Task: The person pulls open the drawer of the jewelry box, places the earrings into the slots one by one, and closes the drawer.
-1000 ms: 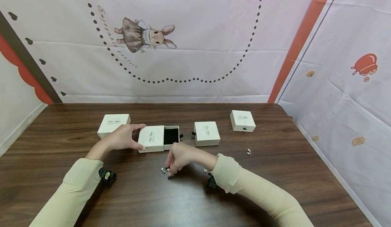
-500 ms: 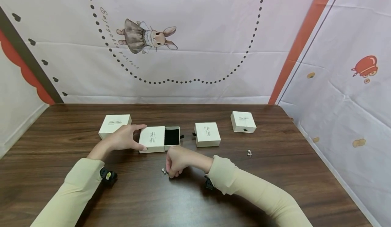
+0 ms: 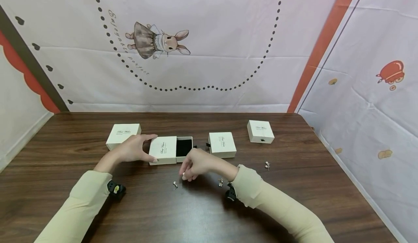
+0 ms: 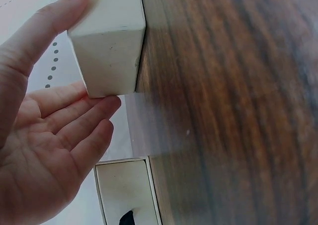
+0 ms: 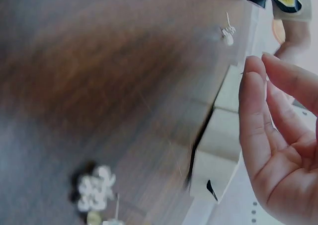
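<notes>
My left hand [image 3: 135, 149] holds the sleeve of a white jewelry box [image 3: 162, 150], thumb on one side and fingers on the other. In the left wrist view the fingertips touch the white box [image 4: 109, 61]. Its drawer [image 3: 184, 147], lined in black, is pulled partway out to the right. My right hand [image 3: 200, 163] is just in front of the drawer, above the table, pinching a tiny earring mostly hidden by the fingertips. A similar pearl-like stud earring [image 3: 175, 185] lies on the table to the left below it; the right wrist view shows this earring [image 5: 228, 35] too.
Other white boxes stand around: one at the left [image 3: 123, 135], one right of the drawer [image 3: 222, 145], one at the far right [image 3: 260, 131]. Flower-shaped earrings [image 3: 220, 182] lie beside my right wrist; another pair of earrings [image 3: 267, 166] lies farther right.
My right hand dipped to the tabletop beside the earrings, then rose and moved slightly toward the drawer with one earring. The left hand kept its hold on the box.
</notes>
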The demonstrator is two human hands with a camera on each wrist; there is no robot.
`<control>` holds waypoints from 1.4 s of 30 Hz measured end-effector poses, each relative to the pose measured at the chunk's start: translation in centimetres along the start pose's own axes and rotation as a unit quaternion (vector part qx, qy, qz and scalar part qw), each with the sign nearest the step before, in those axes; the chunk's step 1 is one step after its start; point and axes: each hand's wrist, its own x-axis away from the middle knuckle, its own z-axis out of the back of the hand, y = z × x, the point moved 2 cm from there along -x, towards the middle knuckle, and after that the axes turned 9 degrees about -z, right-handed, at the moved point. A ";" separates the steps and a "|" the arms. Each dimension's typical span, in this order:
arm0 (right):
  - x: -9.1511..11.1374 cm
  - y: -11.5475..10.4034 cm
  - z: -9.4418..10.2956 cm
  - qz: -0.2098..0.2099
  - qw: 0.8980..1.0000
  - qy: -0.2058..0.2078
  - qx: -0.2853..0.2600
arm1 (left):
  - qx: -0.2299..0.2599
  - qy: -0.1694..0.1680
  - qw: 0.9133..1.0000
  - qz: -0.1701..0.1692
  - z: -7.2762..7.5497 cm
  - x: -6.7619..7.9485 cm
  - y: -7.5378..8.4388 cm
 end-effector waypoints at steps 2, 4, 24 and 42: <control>0.0 0.2 0.3 -0.001 1.000 0.007 -0.013 | 0.000 0.000 1.000 0.002 0.0 0.0 0.0; 0.1 0.4 0.5 -0.001 1.000 0.013 -0.027 | -0.002 0.000 1.000 0.004 0.0 0.0 0.0; -0.3 0.8 2.2 0.033 0.989 0.047 -0.135 | 0.002 -0.003 1.000 0.008 0.0 0.0 0.0; -1.4 1.3 3.2 0.045 0.991 0.094 -0.089 | -0.002 0.008 1.000 0.004 -0.1 -0.1 0.0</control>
